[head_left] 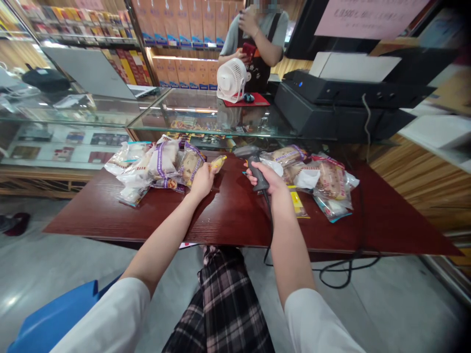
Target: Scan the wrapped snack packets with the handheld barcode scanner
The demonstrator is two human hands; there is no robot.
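Note:
My left hand (203, 180) is closed on a small packaged snack (218, 163) with a yellow wrapper, held just above the dark red table (228, 220). In my right hand (267, 177) is a black barcode scanner (253, 166), gripped by its handle, its head pointing left toward the snack. Beside my left hand lies a heap of packaged breads (162, 159) in clear and purple-printed bags. Right of the scanner is a second group of bagged breads (327, 179), with a yellow packet (299, 203) partly behind my right forearm.
A glass display counter (206, 113) borders the table's far side, with a white fan (231, 79) on it. Behind stands a person (274, 49) holding a red phone. At right are a black printer-like machine (331, 93) and a looping cable (346, 282); a blue stool (55, 314) is lower left.

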